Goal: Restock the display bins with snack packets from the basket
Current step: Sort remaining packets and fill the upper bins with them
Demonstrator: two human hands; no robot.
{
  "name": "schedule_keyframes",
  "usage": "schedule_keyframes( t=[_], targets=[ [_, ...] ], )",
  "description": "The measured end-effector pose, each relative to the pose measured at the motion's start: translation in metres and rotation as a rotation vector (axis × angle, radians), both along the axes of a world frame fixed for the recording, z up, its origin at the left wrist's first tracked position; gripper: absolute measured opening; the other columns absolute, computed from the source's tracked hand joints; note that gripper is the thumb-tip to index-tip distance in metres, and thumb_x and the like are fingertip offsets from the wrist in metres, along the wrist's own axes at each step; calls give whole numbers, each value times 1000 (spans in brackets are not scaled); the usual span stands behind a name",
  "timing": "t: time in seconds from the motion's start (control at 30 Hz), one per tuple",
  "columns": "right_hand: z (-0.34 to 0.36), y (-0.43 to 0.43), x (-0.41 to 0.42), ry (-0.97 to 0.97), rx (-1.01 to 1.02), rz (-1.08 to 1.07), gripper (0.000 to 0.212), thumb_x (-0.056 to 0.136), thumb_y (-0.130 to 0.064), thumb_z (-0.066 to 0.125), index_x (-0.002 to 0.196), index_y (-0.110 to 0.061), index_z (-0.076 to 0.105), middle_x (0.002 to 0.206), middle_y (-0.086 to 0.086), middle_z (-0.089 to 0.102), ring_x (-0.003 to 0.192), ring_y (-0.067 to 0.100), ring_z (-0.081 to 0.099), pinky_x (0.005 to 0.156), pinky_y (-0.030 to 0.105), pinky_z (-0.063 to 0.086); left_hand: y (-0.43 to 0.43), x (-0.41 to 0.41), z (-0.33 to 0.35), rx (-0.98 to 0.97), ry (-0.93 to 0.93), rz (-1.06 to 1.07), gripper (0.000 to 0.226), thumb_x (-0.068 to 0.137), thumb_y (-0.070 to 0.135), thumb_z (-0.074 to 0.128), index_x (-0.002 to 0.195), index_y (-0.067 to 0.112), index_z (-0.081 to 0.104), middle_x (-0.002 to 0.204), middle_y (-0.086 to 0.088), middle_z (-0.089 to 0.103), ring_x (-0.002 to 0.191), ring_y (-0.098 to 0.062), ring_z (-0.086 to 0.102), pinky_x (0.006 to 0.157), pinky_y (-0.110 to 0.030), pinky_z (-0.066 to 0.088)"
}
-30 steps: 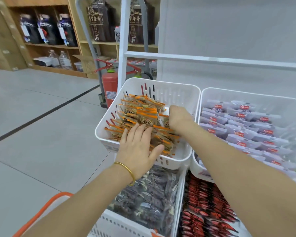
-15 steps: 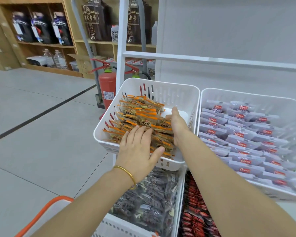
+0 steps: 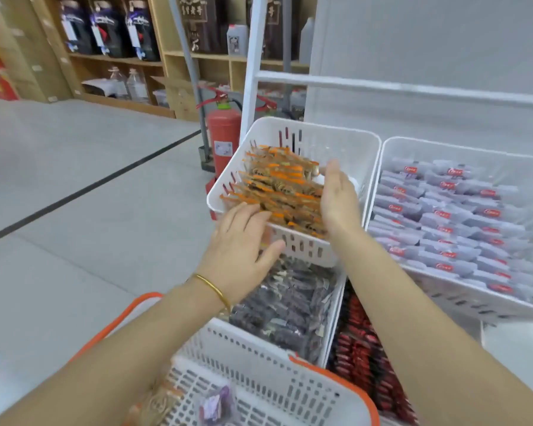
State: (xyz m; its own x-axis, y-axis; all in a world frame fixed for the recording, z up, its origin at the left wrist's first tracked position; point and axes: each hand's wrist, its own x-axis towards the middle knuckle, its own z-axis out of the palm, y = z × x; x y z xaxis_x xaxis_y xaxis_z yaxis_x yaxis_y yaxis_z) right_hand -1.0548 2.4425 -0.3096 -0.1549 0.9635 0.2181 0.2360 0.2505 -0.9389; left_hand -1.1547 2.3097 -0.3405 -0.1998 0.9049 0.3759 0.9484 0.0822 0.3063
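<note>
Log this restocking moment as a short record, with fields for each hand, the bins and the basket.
Left hand: fingers straight, over the front rim of the white slotted plastic bin
Right hand: flat, fingers straight, against the right side of the orange-edged snack packets in that bin
Neighbouring bin: pale lilac packets with red labels
Lower bins: dark packets; red packets
Basket: white plastic basket with orange rim, purple packet inside

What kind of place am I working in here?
Probably a grocery shop or its stockroom: white display bins packed with snack packets, wooden shelves holding large jars, and a shopping basket in front.
</note>
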Motion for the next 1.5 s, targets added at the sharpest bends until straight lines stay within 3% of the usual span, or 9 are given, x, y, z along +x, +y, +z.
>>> schedule_keyframes(
  t=[0.17, 0.33, 0.5, 0.63, 0.73, 0.87, 1.1, 1.27, 1.5],
  targets=[
    [-51, -135, 18, 140, -9, 263, 33, 102, -35, 33, 103, -20, 62, 102, -14, 59, 99, 3, 53, 92, 24, 39, -134, -4, -51, -229, -6, 32, 54, 84, 43, 37, 119, 6, 57, 130, -17, 50, 125, -35, 41, 107, -33, 27],
    [-180, -213, 36, -314, -306, 636, 30, 101, -25, 40, 114, -8, 62, 111, 3, 60, 100, 16, 55, 84, 27, 41, -222, 3, -101, -664, 25, 45, 63, 78, 50, 32, 118, 10, 60, 130, -18, 51, 124, -39, 44, 105, -47, 37],
    [-286, -230, 52, -840, -401, 847, 38, 99, -18, 44, 137, -12, 45, 128, 7, 51, 97, 18, 49, 68, 24, 35, -254, 7, -113, -671, 242, -17, 52, 81, 44, 37, 102, 9, 69, 112, -16, 63, 112, -28, 52, 95, -30, 32],
    [-344, -246, 49, -1041, -559, 780, 47, 95, -16, 47, 139, -7, 33, 121, 14, 52, 94, 26, 55, 68, 31, 46, -269, 2, -121, -912, 171, 50, 51, 95, 46, 38, 141, 26, 31, 151, -1, 18, 141, -19, 11, 113, -33, 23],
    [-376, -264, 49, -1114, -593, 659, 49, 86, -33, 60, 120, -9, 34, 103, 10, 56, 92, 27, 56, 69, 36, 45, -272, 0, -124, -913, 227, 24, 50, 95, 46, 36, 141, 26, 29, 150, -1, 19, 140, -19, 10, 112, -33, 24],
    [-388, -277, 47, -1012, -515, 515, 35, 86, -16, 60, 112, -10, 38, 87, 4, 54, 84, 26, 57, 57, 35, 46, -273, -2, -126, -962, 274, 14, 50, 96, 45, 33, 141, 25, 29, 150, -1, 17, 141, -20, 9, 111, -33, 25],
    [-328, -238, 37, -606, -481, 488, 45, 81, -3, 65, 123, -9, 53, 121, 9, 59, 105, 25, 60, 86, 42, 52, -265, -2, -124, -960, 270, 5, 50, 95, 47, 34, 139, 23, 33, 146, -2, 23, 138, -20, 16, 109, -35, 28],
    [-325, -251, 18, -882, -302, 1055, 30, 77, -7, 72, 107, -9, 70, 107, 8, 66, 91, 17, 58, 70, 19, 44, -258, -1, -123, -950, 278, 6, 51, 95, 48, 35, 139, 22, 31, 149, -4, 19, 138, -22, 15, 109, -37, 29],
    [-368, -276, 38, -994, -200, 1101, 27, 81, -12, 69, 107, -20, 72, 113, -2, 68, 109, 19, 58, 92, 32, 47, -254, -2, -121, -964, 273, 17, 52, 95, 48, 35, 140, 20, 32, 150, -6, 19, 138, -23, 15, 109, -40, 30]
  ],
)
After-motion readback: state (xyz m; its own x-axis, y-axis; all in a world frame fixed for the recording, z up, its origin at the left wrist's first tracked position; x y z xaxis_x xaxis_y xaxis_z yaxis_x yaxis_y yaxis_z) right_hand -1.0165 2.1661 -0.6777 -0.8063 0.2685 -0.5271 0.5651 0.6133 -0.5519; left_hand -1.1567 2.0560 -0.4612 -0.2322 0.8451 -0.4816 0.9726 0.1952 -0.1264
